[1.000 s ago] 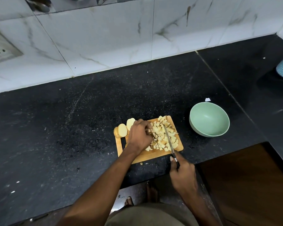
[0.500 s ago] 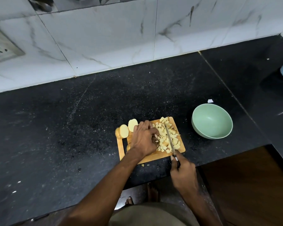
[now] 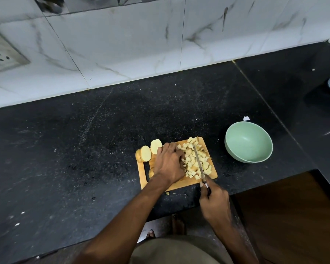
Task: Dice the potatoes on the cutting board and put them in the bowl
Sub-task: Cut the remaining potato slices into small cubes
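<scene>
A wooden cutting board (image 3: 181, 182) is laid near the front edge of a black speckled surface (image 3: 74, 149). A pile of diced potato (image 3: 195, 161) is spread over the right half of the board. A knife (image 3: 199, 162) is gripped at its handle by the right hand (image 3: 214, 202), whose fingers are curled round it; the blade is laid lengthwise through the pile, its tip pointing away from the person. The left hand (image 3: 169, 162) is set knuckles-up on the middle of the board, its fingers bent against the left side of the pile; whether a piece is held beneath them cannot be told. Two potato halves (image 3: 150, 151) are seen at the board's far left corner, cut faces turned up. A pale green bowl (image 3: 249, 141) is placed on the surface just to the right of the board, with no potato in it. A white marbled tile wall (image 3: 141, 44) is seen behind.
</scene>
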